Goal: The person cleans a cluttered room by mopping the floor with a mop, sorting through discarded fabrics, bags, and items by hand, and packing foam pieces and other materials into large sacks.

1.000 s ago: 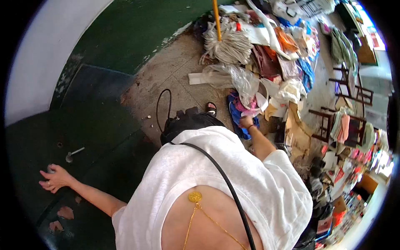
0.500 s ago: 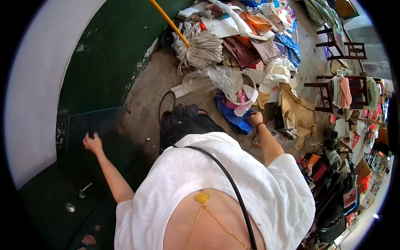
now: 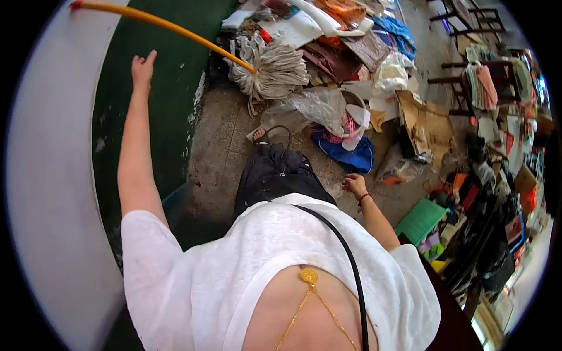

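My left hand (image 3: 143, 71) is stretched out in front of the dark green wall panel (image 3: 170, 111), holding nothing, fingers apart. Above it slants the yellow handle (image 3: 170, 24) of a string mop; a gap shows between handle and hand. The grey mop head (image 3: 270, 67) stands with its strands splayed beside the litter pile. Low on the right, my right hand (image 3: 354, 185) hangs empty with loosely bent fingers. Nearest to it on the floor lies a blue cloth-like item (image 3: 354, 157), beside a tipped white bucket (image 3: 358, 105) with pink netting and clear plastic.
Torn cardboard (image 3: 424, 126), bags and scraps cover the floor ahead and to the right. Dark wooden chairs (image 3: 459, 88) stand further off, one bearing folded cloths. A green box-like item (image 3: 420, 221) lies near my right arm. A white wall (image 3: 50, 175) runs along the left.
My left hand has moved up along the green wall toward the mop handle. My right hand has drawn away from the blue item, toward my body. The view has shifted.
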### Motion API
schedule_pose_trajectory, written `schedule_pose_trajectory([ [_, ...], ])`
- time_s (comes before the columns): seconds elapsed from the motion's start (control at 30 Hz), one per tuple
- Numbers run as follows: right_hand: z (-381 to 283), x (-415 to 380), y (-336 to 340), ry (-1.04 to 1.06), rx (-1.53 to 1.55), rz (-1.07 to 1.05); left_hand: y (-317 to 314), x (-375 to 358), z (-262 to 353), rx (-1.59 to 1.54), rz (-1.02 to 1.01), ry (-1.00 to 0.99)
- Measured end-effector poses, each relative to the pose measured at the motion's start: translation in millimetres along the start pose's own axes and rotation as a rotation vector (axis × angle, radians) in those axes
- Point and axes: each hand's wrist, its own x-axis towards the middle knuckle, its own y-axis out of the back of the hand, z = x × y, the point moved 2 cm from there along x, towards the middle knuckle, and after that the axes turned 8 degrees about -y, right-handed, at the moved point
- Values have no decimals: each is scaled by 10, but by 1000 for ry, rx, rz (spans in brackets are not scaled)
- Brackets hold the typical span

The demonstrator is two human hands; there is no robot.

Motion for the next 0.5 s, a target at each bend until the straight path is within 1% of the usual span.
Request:
schedule_pose_trajectory([
  [0.07,106,-192,-208,-50,77,19,-184,444,62,-82,22,110],
  [0.17,308,-473,-415,-119,177,54,-387,893,199,-199,77,265],
  [0.23,503,-640,-517,-187,250,84,-536,1255,-16,-326,78,325],
  [0.3,679,-811,-653,-207,340,140,-646,1418,70,-473,67,374],
  [0.33,851,-844,-709,-227,316,135,-709,1519,31,-591,11,399],
  [0.37,981,-886,-779,-247,288,127,-780,1695,-112,-674,12,486],
  [0.4,984,-1013,-833,-280,292,144,-848,1665,13,-773,21,510],
  [0.43,1052,-1064,-872,-282,319,167,-904,1831,-131,-772,7,500],
  [0.47,1140,-1129,-884,-315,339,175,-966,1928,-247,-791,-3,539],
  [0.5,1218,-1162,-901,-350,355,175,-993,1966,-305,-841,28,547],
])
